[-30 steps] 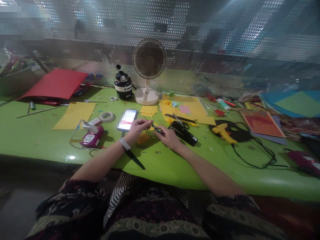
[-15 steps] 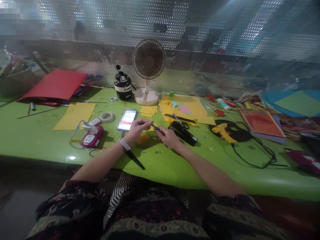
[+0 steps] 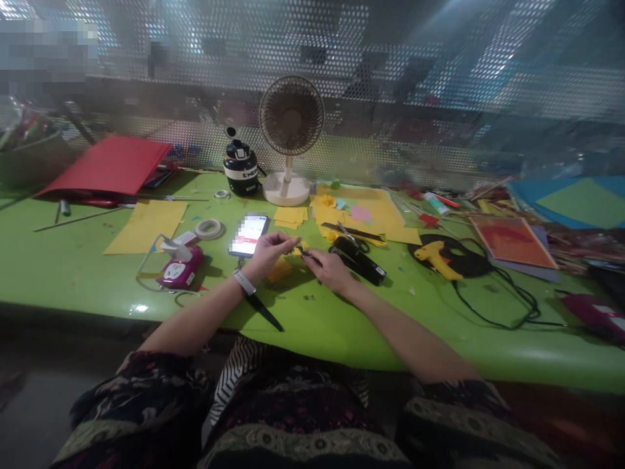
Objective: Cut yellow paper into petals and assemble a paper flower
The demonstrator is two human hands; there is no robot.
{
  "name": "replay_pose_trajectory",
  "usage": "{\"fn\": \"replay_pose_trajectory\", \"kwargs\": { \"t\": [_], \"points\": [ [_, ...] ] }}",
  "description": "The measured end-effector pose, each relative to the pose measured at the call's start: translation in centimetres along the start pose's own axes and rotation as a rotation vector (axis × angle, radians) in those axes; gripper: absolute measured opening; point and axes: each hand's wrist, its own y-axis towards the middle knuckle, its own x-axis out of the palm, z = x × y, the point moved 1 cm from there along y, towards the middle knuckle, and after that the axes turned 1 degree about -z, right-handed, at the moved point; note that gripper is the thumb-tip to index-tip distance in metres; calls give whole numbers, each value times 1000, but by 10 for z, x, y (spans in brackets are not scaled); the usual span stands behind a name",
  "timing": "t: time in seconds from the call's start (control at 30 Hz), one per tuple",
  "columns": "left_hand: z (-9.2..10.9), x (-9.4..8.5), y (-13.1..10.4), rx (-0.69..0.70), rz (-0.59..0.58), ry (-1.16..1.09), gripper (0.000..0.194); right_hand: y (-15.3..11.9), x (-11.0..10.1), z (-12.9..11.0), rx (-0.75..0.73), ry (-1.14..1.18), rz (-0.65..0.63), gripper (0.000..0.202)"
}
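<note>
Over the green table, my left hand [image 3: 271, 251] is closed in a pinch, thumb and finger together at something too small to make out. My right hand [image 3: 333, 270] is closed around a slim dark hand tool [image 3: 305, 253], perhaps pliers; its tip points toward my left fingertips. Just behind and below the hands lie yellow paper pieces [image 3: 279, 270]. A phone [image 3: 249, 235] with a lit screen lies beyond my left hand. To the right of my right hand are a black stapler-like object [image 3: 360, 262] and scissors [image 3: 355, 238].
A white fan [image 3: 288, 189] and a dark bottle [image 3: 241, 173] stand at the back. Tape [image 3: 209, 228] and a purple power socket [image 3: 180, 268] lie left. A yellow glue gun [image 3: 439, 259] with a trailing cord lies right. The table's front edge [image 3: 312, 348] is near my body.
My left fingertips have shifted slightly right, closer to my right hand. The dark tool shows less of its length and has turned a little. The other things stay where they were.
</note>
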Motion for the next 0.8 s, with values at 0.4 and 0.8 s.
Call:
{"fn": "replay_pose_trajectory", "kwargs": {
  "t": [0.4, 0.8],
  "points": [
    [0, -3, 7, -8, 157, -19, 34, 1, 2, 4, -3, -96, -5, 30],
    [-5, -13, 11, -94, 180, -94, 34, -2, 0, -2, 44, 110, -93, 29]
  ]
}}
